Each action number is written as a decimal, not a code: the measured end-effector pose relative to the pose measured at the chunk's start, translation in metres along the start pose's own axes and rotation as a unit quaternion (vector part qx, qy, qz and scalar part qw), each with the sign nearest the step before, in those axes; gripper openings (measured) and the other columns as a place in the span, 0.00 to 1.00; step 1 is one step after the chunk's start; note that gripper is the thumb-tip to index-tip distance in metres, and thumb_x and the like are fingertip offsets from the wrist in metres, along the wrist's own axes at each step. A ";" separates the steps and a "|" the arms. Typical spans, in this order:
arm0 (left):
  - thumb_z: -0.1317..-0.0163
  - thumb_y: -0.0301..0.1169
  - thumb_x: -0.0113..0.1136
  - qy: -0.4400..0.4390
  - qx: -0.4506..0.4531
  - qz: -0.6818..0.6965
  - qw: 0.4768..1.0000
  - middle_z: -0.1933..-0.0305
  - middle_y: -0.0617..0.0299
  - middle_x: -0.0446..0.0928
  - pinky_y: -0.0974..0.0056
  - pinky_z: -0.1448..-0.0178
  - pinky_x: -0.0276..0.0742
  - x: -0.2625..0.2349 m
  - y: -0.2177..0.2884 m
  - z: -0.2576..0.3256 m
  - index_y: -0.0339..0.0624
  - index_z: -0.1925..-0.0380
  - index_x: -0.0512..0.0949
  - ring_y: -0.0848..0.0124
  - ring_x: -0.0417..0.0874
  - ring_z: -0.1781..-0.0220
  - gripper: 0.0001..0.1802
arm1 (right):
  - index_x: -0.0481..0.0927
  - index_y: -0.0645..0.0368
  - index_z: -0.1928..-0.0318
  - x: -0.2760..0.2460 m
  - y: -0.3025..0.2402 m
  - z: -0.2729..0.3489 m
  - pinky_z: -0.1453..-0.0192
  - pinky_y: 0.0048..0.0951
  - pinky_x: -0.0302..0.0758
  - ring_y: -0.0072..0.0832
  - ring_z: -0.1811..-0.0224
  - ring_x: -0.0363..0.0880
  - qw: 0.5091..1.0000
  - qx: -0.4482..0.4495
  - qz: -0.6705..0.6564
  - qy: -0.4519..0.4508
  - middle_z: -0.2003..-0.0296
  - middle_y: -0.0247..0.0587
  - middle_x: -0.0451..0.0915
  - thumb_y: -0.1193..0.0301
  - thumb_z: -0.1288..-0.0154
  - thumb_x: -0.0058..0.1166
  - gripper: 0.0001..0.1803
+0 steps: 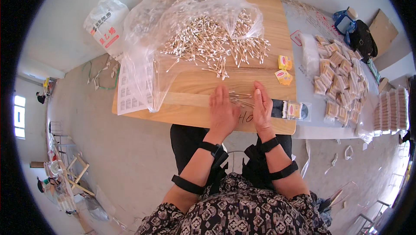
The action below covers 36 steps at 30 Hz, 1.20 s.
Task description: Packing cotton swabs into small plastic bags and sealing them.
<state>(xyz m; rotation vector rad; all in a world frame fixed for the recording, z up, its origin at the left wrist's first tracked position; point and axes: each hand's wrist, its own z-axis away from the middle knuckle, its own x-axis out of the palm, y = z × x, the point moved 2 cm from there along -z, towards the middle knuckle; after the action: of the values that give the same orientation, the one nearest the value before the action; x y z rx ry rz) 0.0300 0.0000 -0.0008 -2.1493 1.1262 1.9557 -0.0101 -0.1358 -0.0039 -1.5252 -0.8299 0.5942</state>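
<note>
Several cotton swabs (pixel 242 99) lie on the wooden table between my two hands, roughly side by side. My left hand (pixel 224 110) is palm down at their left ends, its fingers stretched out and slightly smeared. On the other side my right hand (pixel 262 109) stands on edge, fingers extended, close to the swabs' right ends. Neither hand grips anything that shows. Beyond them, a big heap of cotton swabs (pixel 199 38) spills out of a clear plastic bag (pixel 147 14). Just right of my right hand lies a clear pack of swabs with a yellow label (pixel 294 110).
Small yellow labels (pixel 284 77) sit at the wooden table's (pixel 260 1) right edge. A grey side table (pixel 310 109) holds a pile of swab packs (pixel 340 77) and a black bag (pixel 363 40). A printed sheet (pixel 130 83) hangs at the left, below a white plastic bag (pixel 106 22).
</note>
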 end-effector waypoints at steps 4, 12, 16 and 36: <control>0.31 0.38 0.51 0.096 -0.020 0.205 0.974 0.29 0.38 0.58 0.49 0.24 0.50 -0.009 -0.021 -0.007 0.28 0.34 0.60 0.46 0.56 0.27 0.31 | 0.74 0.66 0.44 0.005 0.000 0.000 0.33 0.31 0.64 0.34 0.39 0.70 0.999 -0.012 0.019 0.025 0.42 0.47 0.74 0.67 0.23 0.40 0.18; 0.29 0.31 0.47 0.062 0.013 0.257 0.964 0.33 0.42 0.64 0.54 0.27 0.57 0.002 -0.007 -0.011 0.32 0.35 0.62 0.48 0.64 0.32 0.25 | 0.75 0.69 0.44 0.025 0.009 -0.006 0.32 0.31 0.63 0.34 0.39 0.72 0.999 0.030 -0.020 0.022 0.44 0.48 0.76 0.66 0.23 0.42 0.20; 0.30 0.30 0.48 0.041 0.019 0.288 0.957 0.33 0.42 0.64 0.54 0.27 0.57 -0.003 0.004 -0.008 0.32 0.35 0.62 0.47 0.63 0.32 0.25 | 0.75 0.70 0.43 0.025 0.012 -0.010 0.34 0.30 0.65 0.33 0.41 0.73 0.996 0.045 -0.070 0.009 0.45 0.46 0.78 0.65 0.23 0.43 0.20; 0.37 0.46 0.55 -0.083 0.089 -0.076 0.990 0.25 0.45 0.53 0.48 0.22 0.43 0.003 0.004 -0.014 0.33 0.31 0.58 0.52 0.49 0.22 0.40 | 0.72 0.70 0.40 0.009 0.004 -0.007 0.33 0.30 0.70 0.29 0.41 0.73 0.977 0.118 -0.178 -0.001 0.44 0.45 0.75 0.63 0.23 0.42 0.23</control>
<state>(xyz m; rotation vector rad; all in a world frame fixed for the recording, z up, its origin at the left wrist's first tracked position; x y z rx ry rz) 0.0397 -0.0106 0.0015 -1.8862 1.0332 1.8522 0.0017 -0.1337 -0.0065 -1.1265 -0.9701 0.4115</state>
